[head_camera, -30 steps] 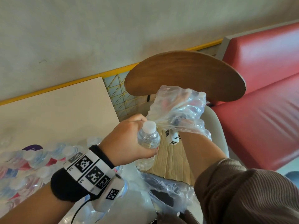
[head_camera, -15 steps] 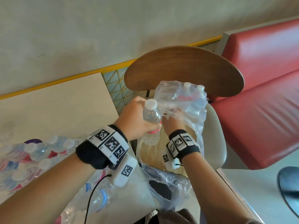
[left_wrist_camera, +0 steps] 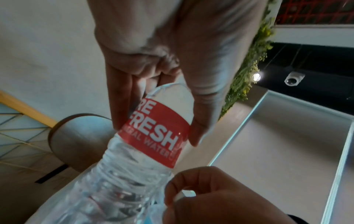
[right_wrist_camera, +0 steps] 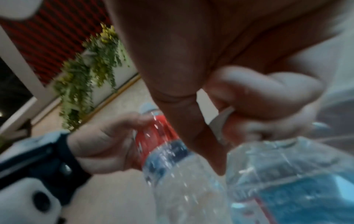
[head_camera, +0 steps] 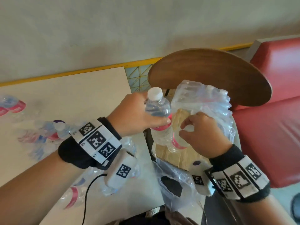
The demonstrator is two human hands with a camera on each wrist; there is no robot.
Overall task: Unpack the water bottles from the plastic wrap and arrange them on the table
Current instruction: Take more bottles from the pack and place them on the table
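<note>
Left fingers: your left hand (head_camera: 135,115) has its fingers (left_wrist_camera: 122,97) curled around one water bottle (head_camera: 159,118), thumb on the red label, and holds it upright in the air between the desk (head_camera: 68,98) and the chair.
Right fingers: your right hand (head_camera: 202,133) has curled fingers that pinch the plastic wrap (head_camera: 204,101) beside a second bottle (head_camera: 179,141) that is still inside the wrap.
Step in hand: I judge you are taking one bottle out of the wrap while the other hand keeps the wrap back.
Next move: probably carry the held bottle left and stand it on the desk, near the bottles on the desk (head_camera: 47,130).
Pack: it stands on a cardboard sheet (head_camera: 172,153) on the chair seat, in front of the wooden chair back (head_camera: 211,73).
Head view only: shows the desk, the pack and both wrists together.
Left wrist view only: shows the label text and how the thumb closes on it.
Right wrist view: blurred; the pinch is visible, but what exactly is pinched is not clear there.
</note>
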